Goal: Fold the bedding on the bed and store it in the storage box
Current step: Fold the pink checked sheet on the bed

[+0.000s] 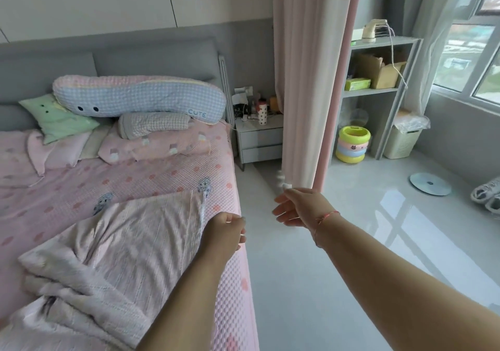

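A pale pink striped blanket point(116, 245) lies partly folded and crumpled on the near part of the bed point(232, 291), whose cover is pink and quilted. My left hand point(227, 233) hovers over the bed's right edge, just right of the blanket's edge. Its fingers are loosely curled and I see nothing in them. My right hand point(299, 207) is out over the floor beside the bed, fingers relaxed and empty, with a red string round the wrist.
Pillows and a long blue plush point(140, 97) sit at the headboard. A nightstand point(259, 139), a pink curtain point(305, 80), a grey shelf point(378, 91), a lidded bin point(404, 139) and a stack of rings point(351, 145) stand on the right. Glossy floor point(338, 269) runs beside the bed.
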`<act>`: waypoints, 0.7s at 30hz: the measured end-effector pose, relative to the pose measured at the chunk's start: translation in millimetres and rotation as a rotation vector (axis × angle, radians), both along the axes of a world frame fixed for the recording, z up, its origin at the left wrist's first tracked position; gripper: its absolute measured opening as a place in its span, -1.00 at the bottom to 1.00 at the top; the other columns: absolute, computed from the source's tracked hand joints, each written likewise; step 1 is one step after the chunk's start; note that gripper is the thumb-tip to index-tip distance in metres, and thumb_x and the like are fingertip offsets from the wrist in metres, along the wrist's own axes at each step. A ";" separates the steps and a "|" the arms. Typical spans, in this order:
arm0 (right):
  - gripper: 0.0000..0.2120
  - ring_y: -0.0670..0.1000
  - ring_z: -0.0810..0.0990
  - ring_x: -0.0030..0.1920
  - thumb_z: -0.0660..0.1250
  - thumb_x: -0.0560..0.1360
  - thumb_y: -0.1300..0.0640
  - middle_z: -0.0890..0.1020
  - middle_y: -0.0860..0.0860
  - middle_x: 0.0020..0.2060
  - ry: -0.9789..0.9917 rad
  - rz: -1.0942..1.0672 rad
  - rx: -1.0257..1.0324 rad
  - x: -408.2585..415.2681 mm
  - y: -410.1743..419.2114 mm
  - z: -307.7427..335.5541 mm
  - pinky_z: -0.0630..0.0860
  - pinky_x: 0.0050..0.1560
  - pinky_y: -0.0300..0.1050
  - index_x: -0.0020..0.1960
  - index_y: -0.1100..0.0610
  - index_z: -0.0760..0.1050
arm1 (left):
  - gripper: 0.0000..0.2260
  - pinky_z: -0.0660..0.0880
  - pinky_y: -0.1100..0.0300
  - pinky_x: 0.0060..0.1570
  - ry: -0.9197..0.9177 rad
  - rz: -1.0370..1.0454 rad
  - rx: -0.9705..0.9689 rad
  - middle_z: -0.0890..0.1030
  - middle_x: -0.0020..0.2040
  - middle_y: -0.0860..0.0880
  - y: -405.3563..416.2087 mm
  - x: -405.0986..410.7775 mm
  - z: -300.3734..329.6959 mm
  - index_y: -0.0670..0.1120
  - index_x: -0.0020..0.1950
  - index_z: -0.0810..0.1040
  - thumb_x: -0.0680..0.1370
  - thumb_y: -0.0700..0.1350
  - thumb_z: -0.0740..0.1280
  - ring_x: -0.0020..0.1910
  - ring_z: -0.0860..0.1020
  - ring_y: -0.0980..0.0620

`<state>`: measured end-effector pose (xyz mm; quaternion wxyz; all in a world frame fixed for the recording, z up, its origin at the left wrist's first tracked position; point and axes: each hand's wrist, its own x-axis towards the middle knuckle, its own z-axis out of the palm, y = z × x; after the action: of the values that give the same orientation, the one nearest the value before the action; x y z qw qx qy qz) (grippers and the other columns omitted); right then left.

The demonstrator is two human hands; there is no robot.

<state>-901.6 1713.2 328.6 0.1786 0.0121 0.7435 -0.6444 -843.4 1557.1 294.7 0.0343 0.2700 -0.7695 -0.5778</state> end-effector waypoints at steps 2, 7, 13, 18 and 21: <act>-0.66 0.10 0.61 -0.24 0.16 0.62 -0.01 0.66 0.12 -0.28 0.003 0.037 0.003 -35.7 -15.3 4.1 0.57 0.00 0.01 -0.14 0.18 0.56 | -0.87 0.52 0.23 -0.25 0.001 0.029 -0.016 0.65 -0.09 -0.12 -10.9 -27.1 3.6 -0.17 0.03 0.55 0.59 -0.14 0.26 -0.26 0.60 0.05; -0.64 0.11 0.64 -0.23 0.16 0.62 0.00 0.68 0.13 -0.28 0.015 0.149 0.005 -112.7 -51.6 4.3 0.59 -0.01 0.00 -0.17 0.19 0.57 | -0.87 0.55 0.21 -0.19 -0.015 0.102 -0.050 0.65 -0.11 -0.05 -39.9 -83.9 0.0 -0.12 0.02 0.55 0.59 -0.10 0.26 -0.16 0.64 0.05; -0.64 0.12 0.63 -0.18 0.15 0.62 -0.01 0.67 0.17 -0.22 -0.024 0.326 0.009 -218.2 -107.2 -4.5 0.58 0.06 0.04 -0.11 0.22 0.57 | -0.82 0.46 0.23 -0.22 -0.058 0.219 -0.061 0.58 -0.28 -0.04 -80.2 -163.8 -11.9 -0.15 -0.09 0.55 0.58 -0.07 0.24 -0.28 0.58 0.11; -0.65 0.07 0.56 -0.34 0.15 0.63 0.01 0.62 0.09 -0.38 -0.073 0.531 0.018 -286.4 -178.0 -9.3 0.53 -0.17 -0.08 -0.18 0.20 0.52 | -0.86 0.51 0.14 -0.14 -0.054 0.422 -0.018 0.60 -0.26 -0.05 -110.2 -210.3 -14.2 -0.16 -0.05 0.57 0.54 -0.14 0.25 -0.27 0.57 0.06; -0.66 0.03 0.52 -0.38 0.14 0.63 0.03 0.59 0.03 -0.50 -0.109 0.668 0.019 -297.6 -224.5 -16.9 0.45 -0.29 -0.15 -0.21 0.18 0.49 | -0.90 0.56 0.07 -0.11 -0.048 0.575 0.035 0.64 -0.23 -0.06 -129.5 -216.4 -13.1 -0.10 -0.07 0.56 0.51 -0.16 0.26 -0.24 0.59 0.01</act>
<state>-1199.2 1488.7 311.7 0.4194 -0.1962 0.7018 -0.5414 -1059.8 1427.7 281.7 0.1738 0.4914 -0.6519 -0.5507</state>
